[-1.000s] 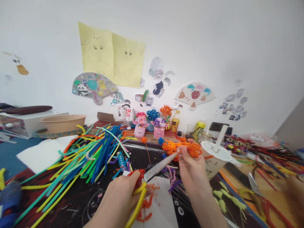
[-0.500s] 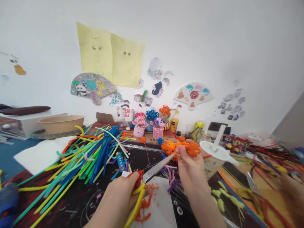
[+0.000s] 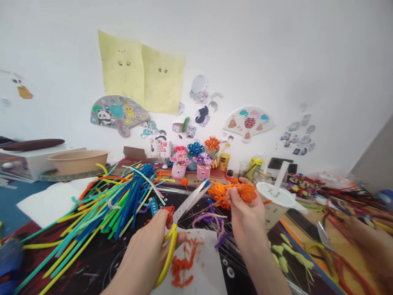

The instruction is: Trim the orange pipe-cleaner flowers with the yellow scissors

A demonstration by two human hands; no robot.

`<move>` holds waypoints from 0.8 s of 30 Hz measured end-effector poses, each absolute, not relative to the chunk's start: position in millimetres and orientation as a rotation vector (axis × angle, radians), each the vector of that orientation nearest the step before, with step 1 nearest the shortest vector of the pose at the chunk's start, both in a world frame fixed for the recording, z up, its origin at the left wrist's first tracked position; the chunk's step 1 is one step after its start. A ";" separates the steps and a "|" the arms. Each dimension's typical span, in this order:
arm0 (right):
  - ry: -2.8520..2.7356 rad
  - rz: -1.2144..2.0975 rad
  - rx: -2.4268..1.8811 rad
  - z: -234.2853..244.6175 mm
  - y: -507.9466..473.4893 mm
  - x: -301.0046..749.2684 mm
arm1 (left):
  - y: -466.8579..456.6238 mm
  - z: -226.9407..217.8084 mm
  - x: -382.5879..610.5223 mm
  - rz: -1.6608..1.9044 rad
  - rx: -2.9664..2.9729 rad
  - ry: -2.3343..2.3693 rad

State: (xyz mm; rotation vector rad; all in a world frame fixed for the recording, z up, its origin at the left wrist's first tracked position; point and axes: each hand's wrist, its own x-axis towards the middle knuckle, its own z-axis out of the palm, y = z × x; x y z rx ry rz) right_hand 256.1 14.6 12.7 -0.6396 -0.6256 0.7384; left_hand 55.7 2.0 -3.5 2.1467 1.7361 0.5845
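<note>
My left hand (image 3: 150,250) is closed round the red and yellow handles of a pair of scissors (image 3: 178,217). The blades point up and to the right, toward an orange pipe-cleaner flower piece (image 3: 233,190). My right hand (image 3: 245,213) pinches that orange piece from below, just in front of a white lidded cup (image 3: 276,203) with a straw. Below the scissors lies a white sheet of paper (image 3: 205,266) scattered with orange fuzz clippings. Loose purple pipe cleaners (image 3: 211,221) lie between my hands.
A big heap of coloured pipe cleaners (image 3: 107,200) covers the left of the dark table. Small flower pots (image 3: 190,162), bottles and a brown bowl (image 3: 78,159) stand along the wall. More pipe cleaners and another person's hand (image 3: 365,233) are at the right.
The scissors have swung left and up, away from the orange piece, with the blade tips now apart. My left hand shifted left. My right hand holds the orange piece in about the same place.
</note>
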 end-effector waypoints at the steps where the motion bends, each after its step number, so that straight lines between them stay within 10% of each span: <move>1: -0.632 0.733 -0.644 13.1 14.1 255.8 | 1.4 -1.8 56.2 0.581 2.156 1.758; 24: -0.693 0.686 -0.623 6.3 14.6 257.8 | -3.0 2.8 65.1 0.267 2.281 1.659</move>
